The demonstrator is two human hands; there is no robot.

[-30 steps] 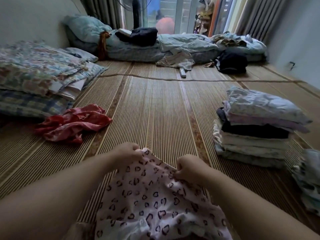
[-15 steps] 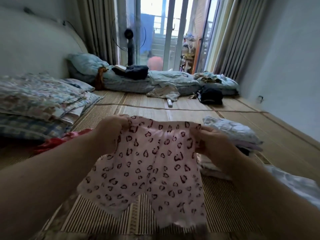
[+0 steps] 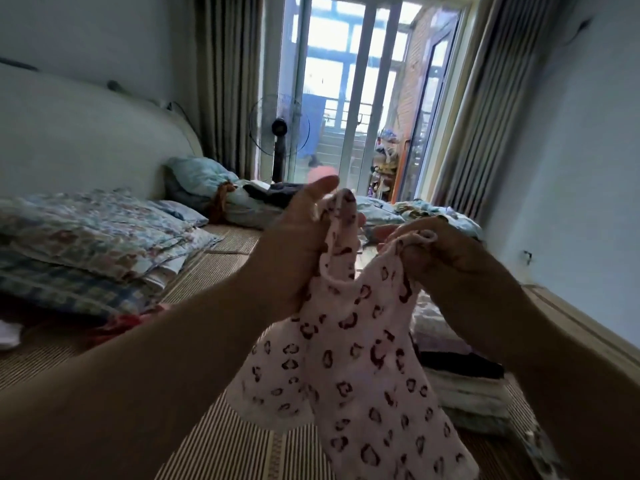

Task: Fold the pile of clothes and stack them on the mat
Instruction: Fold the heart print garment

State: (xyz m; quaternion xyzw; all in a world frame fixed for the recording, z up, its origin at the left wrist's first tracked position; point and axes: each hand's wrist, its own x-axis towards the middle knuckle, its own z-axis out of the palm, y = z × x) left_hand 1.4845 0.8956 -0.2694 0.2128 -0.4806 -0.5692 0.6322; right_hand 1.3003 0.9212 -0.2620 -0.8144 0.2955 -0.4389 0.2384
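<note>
two hands hold one pair of shorts [image 3: 349, 358] up in the air, clear of the mat [image 3: 239, 448]. the left hand [image 3: 298, 251] pinches one end of the waistband, thumb raised and cloth bunched under it. the right hand [image 3: 453, 261] has its fingers curled round the other end. each grip is closed on cloth. the two sit near each other, so the waistband sags in a loop between them instead of lying taut.

the shorts hang straight down from the grips, with the long axis vertical, the waist at the top and the leg hems low, just above the mat and close to the person. the cloth is limp and partly doubled on itself.

the stack [image 3: 464, 393] of folded clothes stands on the mat low to the right, partly hidden by the arm, so the right hand is the nearer one. i judge the fold is only half made. the next move likely needs the hanging legs laid flat on the bare mat straight below, and then a short carry rightward to the stack.
</note>
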